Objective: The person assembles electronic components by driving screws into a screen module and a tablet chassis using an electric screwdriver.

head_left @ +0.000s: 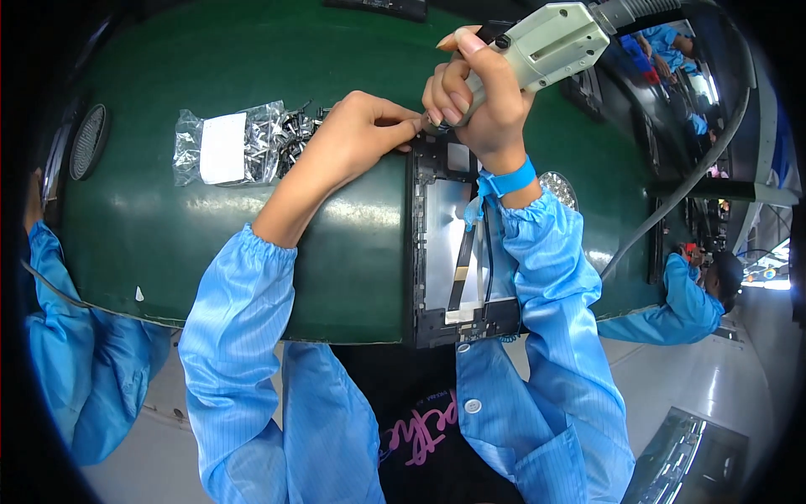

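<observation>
At the upper centre of the frame, my right hand (491, 105) wraps its fingers around one pale grey power tool (558, 50). Just left of it, my left hand (357, 126) has thumb and forefinger drawn narrow near the tool's lower end; I cannot tell whether they pinch anything.

Below my fingers, in the centre, lies one dark-framed device (445, 239), partly hidden by my right sleeve (550, 269), on the green table (353, 290). I wear one blue wrist strap (514, 179). At upper left sit one clear bag (262, 143) with one white label (223, 149) and small metallic parts (298, 134), too many to count.
</observation>
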The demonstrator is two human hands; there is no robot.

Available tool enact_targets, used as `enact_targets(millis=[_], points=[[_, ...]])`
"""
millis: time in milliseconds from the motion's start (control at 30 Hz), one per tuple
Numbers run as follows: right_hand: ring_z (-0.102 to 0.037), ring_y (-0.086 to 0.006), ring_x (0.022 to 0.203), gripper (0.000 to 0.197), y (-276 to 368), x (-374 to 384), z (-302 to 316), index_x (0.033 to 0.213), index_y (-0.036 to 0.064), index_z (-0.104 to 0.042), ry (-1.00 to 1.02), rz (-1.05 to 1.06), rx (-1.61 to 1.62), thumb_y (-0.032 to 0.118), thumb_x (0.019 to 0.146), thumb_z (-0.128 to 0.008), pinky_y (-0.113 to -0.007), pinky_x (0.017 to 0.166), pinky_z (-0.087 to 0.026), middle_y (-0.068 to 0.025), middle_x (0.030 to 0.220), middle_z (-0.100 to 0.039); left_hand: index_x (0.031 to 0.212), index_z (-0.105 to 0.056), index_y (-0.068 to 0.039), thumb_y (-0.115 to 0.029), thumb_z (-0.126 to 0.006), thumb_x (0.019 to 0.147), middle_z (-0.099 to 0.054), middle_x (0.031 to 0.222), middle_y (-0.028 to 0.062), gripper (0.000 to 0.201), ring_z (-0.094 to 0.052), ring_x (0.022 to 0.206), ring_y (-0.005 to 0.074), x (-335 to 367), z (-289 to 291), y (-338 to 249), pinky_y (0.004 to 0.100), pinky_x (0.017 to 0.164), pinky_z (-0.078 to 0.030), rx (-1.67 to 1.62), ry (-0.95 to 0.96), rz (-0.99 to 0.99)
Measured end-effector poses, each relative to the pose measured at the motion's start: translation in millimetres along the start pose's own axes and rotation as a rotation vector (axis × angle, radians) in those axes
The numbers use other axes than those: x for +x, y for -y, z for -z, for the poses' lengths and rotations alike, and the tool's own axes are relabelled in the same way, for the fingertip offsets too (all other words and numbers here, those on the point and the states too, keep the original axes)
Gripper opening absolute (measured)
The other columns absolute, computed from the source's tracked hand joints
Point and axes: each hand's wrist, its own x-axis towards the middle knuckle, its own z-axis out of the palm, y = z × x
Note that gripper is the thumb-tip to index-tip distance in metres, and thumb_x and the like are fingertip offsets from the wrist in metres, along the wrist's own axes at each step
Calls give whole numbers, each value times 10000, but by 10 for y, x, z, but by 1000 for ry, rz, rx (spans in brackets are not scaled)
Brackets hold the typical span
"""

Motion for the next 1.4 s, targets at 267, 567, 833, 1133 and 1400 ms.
enact_targets(millis=[267,567,833,1133,1400], points=[[-384,-131,396,269,-63,-8,44,949,-42,-558,30,16,71,224,948,-518,-309,422,-384,-21,490,-347,1010,-726,60,-156,-696,863,-726,787,145,263,-686,712,137,-29,5,-7,268,674,-535,-38,-22,9],[-414,-139,404,318,171,-47,94,979,-69,-544,-5,49,71,248,949,-535,-318,428,-394,-30,499,-364,908,-746,-42,-106,-734,790,-629,822,63,135,-548,634,127,-102,-87,-86,285,588,-466,333,-264,-229],[-400,-129,390,290,397,-124,167,975,-63,-537,14,73,218,224,940,-533,-315,425,-393,-25,495,-368,919,-704,-31,-158,-830,730,-685,907,54,260,-570,716,159,-184,-256,-267,296,623,-478,397,-211,-524],[-422,-132,395,150,395,-169,133,979,2,-593,-43,-68,343,149,975,-561,-279,415,-391,-12,519,-425,880,-691,-14,-96,-794,782,-661,807,55,164,-551,613,127,-168,-294,-171,258,548,-450,283,-187,-527],[-422,-131,399,145,424,-165,126,990,0,-588,-49,-38,331,141,975,-559,-282,418,-394,-12,521,-426,910,-705,-4,-76,-778,800,-665,809,61,150,-591,632,124,-176,-260,-164,253,573,-483,294,-186,-529]])
